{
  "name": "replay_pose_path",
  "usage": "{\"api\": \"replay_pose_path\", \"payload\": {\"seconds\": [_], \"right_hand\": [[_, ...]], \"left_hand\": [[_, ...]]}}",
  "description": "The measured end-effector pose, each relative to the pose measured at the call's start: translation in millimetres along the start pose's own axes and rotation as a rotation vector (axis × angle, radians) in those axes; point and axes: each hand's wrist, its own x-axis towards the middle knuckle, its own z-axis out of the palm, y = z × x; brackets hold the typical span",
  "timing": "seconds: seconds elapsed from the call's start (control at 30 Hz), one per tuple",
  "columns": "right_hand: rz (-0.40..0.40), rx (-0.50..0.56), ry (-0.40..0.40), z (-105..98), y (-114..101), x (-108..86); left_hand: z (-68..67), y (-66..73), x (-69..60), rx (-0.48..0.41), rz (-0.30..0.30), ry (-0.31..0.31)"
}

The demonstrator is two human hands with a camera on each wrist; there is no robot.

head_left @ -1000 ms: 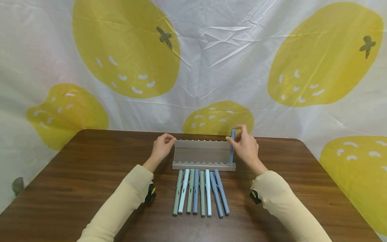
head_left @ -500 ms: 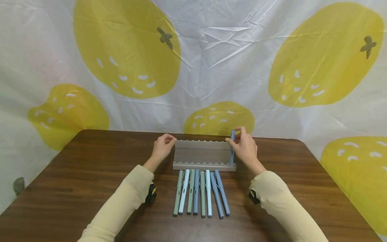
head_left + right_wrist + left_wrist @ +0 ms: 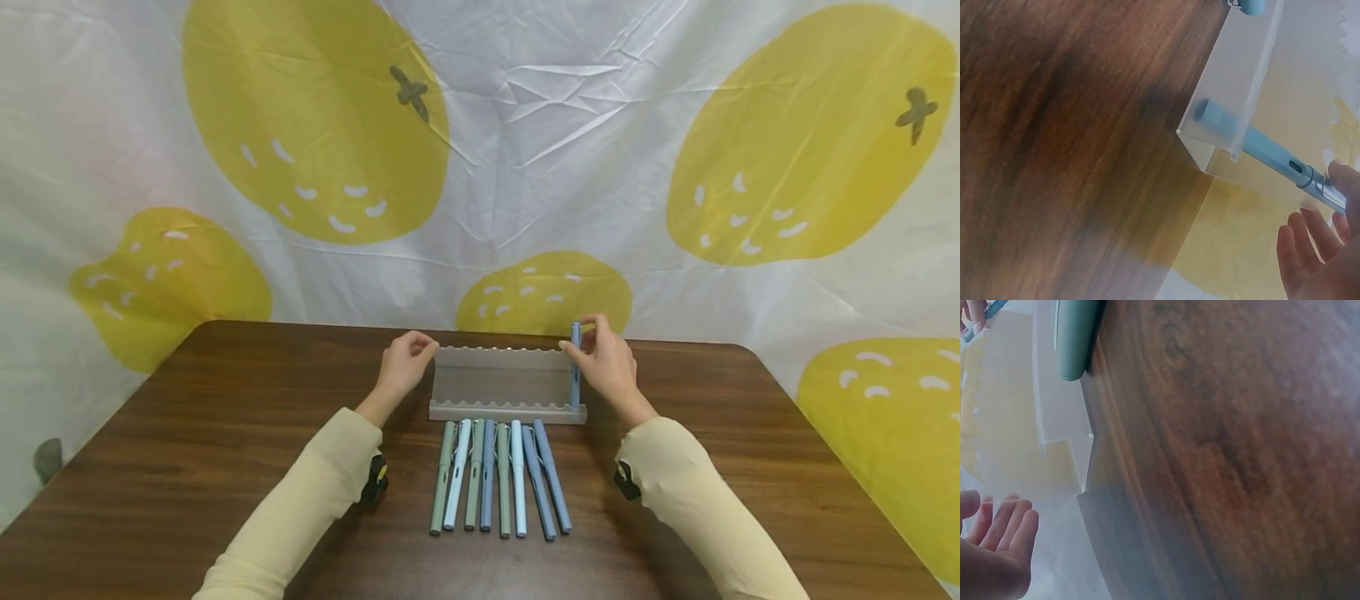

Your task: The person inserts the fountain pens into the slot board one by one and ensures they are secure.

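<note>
I see the pen (image 3: 1272,155), pinched near its top by the right hand (image 3: 609,367), now straighter in the right end of the rack (image 3: 498,385); I judge it better seated. The left hand (image 3: 402,365), narrowed, stays at the opposite edge; whether gripping, I cannot tell.

R-end pen (image 3: 575,387) in rack (image 3: 501,386), behind 8 pens (image 3: 504,479) on tbl (image 3: 300,375)

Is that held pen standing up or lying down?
Roughly upright: the blue pen stands in the clear rack, lower end behind its front lip, top in the right hand.
</note>
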Motion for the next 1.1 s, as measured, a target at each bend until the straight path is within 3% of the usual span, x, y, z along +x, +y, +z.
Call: {"api": "replay_pose_path", "payload": {"seconds": [0.43,0.77,1.1], "right_hand": [[0.011,0.014,-0.026,-3.2,-1.0,2.3],[-0.015,0.117,0.083,-19.7,0.7,0.9],[-0.040,0.094,0.029,-18.4,7.2,-16.5]], "left_hand": [[0.0,1.1,-0.3,0.003,0.003,0.000],[-0.3,1.6,-1.4,0.003,0.001,-0.001],[0.7,-1.3,-1.1,0.008,0.006,0.005]]}}
